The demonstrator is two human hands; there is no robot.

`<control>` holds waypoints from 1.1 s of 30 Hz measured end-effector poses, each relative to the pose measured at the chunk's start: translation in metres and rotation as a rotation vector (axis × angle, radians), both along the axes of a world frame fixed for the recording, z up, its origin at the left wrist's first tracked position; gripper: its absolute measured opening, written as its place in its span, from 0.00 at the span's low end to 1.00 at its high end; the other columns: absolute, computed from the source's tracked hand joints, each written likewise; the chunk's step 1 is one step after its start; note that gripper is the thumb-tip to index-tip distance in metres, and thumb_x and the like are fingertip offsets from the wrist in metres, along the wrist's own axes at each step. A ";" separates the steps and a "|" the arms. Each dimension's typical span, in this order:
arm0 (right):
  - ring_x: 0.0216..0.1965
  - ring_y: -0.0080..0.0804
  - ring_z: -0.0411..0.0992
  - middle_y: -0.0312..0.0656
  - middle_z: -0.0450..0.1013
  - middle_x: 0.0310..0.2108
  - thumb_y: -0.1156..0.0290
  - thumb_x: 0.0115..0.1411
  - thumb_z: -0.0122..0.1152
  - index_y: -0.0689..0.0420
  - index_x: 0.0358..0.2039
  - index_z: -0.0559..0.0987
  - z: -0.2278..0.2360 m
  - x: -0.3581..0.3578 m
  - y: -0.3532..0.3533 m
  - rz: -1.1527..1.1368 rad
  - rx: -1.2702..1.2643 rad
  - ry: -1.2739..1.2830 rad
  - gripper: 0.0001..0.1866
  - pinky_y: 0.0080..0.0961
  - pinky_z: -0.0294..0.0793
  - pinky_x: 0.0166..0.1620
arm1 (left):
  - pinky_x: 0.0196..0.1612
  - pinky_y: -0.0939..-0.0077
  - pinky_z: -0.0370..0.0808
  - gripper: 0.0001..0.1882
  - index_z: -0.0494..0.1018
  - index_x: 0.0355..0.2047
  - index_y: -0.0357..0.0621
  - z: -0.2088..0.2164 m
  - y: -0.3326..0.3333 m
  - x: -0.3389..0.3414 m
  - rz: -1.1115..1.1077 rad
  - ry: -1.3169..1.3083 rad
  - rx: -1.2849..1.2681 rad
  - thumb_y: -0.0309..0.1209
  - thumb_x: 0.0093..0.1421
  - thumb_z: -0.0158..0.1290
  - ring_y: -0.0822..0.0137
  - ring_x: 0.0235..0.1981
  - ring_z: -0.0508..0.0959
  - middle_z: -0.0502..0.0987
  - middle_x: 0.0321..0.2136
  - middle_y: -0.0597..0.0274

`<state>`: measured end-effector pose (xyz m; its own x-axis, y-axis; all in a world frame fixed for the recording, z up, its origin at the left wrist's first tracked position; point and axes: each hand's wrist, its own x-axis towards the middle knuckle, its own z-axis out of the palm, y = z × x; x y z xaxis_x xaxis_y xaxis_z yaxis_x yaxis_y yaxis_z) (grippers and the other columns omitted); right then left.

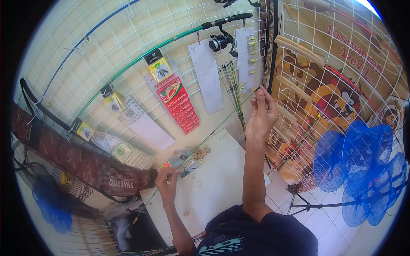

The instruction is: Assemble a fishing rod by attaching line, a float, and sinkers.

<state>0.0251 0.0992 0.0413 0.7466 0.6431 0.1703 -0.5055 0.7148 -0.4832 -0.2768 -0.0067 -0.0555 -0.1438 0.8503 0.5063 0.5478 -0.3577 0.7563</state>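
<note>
A thin green rod (216, 129) slants across the view above the white table, from low left to upper right. My left hand (167, 179) is closed around its lower part, fingers pinched together. Higher up, my right hand (262, 112) is raised with thumb and fingers pinched at the rod's upper end. A small dark piece (257, 88) shows at those fingertips; its kind is too small to tell. Under the rod, beside my left hand, lie small packets (186, 167) and several tan rings (200, 154) that look like cork.
The white table (213, 187) stands below my arms. Behind it, a wire grid holds a green fishing rod with a black reel (220, 42) and red packets (177, 102). Blue nets (367, 166) hang at right; a dark red rod bag (77, 158) leans left.
</note>
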 end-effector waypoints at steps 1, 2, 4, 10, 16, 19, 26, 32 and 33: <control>0.34 0.20 0.72 0.38 0.76 0.36 0.76 0.58 0.65 0.65 0.44 0.79 0.000 0.000 0.000 0.007 0.004 0.002 0.13 0.16 0.74 0.39 | 0.27 0.81 0.65 0.07 0.80 0.32 0.38 0.001 0.000 0.000 0.000 0.001 -0.001 0.20 0.51 0.61 0.75 0.24 0.69 0.77 0.27 0.62; 0.33 0.20 0.71 0.38 0.76 0.36 0.76 0.59 0.64 0.66 0.44 0.78 0.001 0.000 0.000 0.015 0.010 0.025 0.13 0.16 0.74 0.38 | 0.27 0.81 0.65 0.07 0.80 0.32 0.38 0.002 0.000 0.001 -0.001 0.001 -0.001 0.20 0.51 0.61 0.75 0.23 0.69 0.77 0.27 0.62; 0.33 0.20 0.71 0.38 0.76 0.36 0.76 0.59 0.64 0.66 0.44 0.78 0.002 0.000 0.000 0.012 0.011 0.021 0.13 0.16 0.74 0.38 | 0.26 0.81 0.65 0.07 0.80 0.32 0.38 0.002 -0.001 0.001 0.001 0.001 -0.001 0.20 0.51 0.61 0.76 0.23 0.69 0.77 0.27 0.62; 0.34 0.19 0.71 0.39 0.76 0.36 0.75 0.59 0.64 0.66 0.43 0.79 0.002 0.002 0.003 -0.008 0.017 -0.016 0.13 0.16 0.72 0.37 | 0.29 0.85 0.64 0.04 0.78 0.32 0.34 0.001 -0.002 0.002 -0.035 -0.009 -0.019 0.19 0.55 0.59 0.78 0.27 0.70 0.75 0.28 0.63; 0.32 0.16 0.69 0.36 0.76 0.33 0.72 0.59 0.65 0.65 0.42 0.80 0.009 0.008 -0.001 -0.049 -0.047 -0.194 0.12 0.15 0.69 0.36 | 0.30 0.84 0.67 0.04 0.77 0.32 0.33 0.001 -0.004 0.000 -0.025 0.015 -0.034 0.20 0.54 0.60 0.77 0.28 0.72 0.75 0.28 0.62; 0.31 0.16 0.69 0.35 0.75 0.31 0.72 0.59 0.64 0.63 0.41 0.81 0.011 0.014 -0.003 -0.072 -0.065 -0.273 0.11 0.14 0.68 0.35 | 0.29 0.84 0.67 0.05 0.78 0.32 0.34 0.000 -0.004 0.001 -0.023 0.024 -0.026 0.20 0.54 0.60 0.77 0.27 0.71 0.75 0.28 0.62; 0.33 0.17 0.70 0.35 0.75 0.31 0.76 0.60 0.62 0.63 0.37 0.79 0.026 0.022 -0.015 -0.146 -0.129 -0.515 0.06 0.15 0.71 0.39 | 0.28 0.78 0.66 0.05 0.79 0.29 0.40 -0.004 -0.001 0.004 0.025 0.061 -0.018 0.21 0.50 0.61 0.72 0.24 0.72 0.77 0.25 0.64; 0.31 0.21 0.71 0.37 0.75 0.30 0.78 0.57 0.61 0.63 0.35 0.78 0.031 0.033 -0.023 -0.381 -0.204 -0.817 0.05 0.21 0.70 0.39 | 0.24 0.79 0.63 0.06 0.78 0.29 0.39 -0.003 -0.001 0.005 -0.007 0.032 0.025 0.19 0.50 0.61 0.74 0.21 0.68 0.75 0.23 0.64; 0.30 0.23 0.71 0.38 0.75 0.29 0.78 0.57 0.61 0.62 0.34 0.78 0.034 0.034 -0.027 -0.484 -0.242 -0.948 0.04 0.23 0.70 0.38 | 0.24 0.80 0.62 0.06 0.78 0.29 0.39 -0.001 -0.003 0.005 -0.015 0.020 0.038 0.19 0.50 0.61 0.74 0.21 0.68 0.75 0.23 0.64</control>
<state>0.0594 0.0726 0.0749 0.5618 0.4101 0.7184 0.4558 0.5713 -0.6826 -0.2717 -0.0097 -0.0565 -0.1207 0.8321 0.5413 0.5572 -0.3945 0.7307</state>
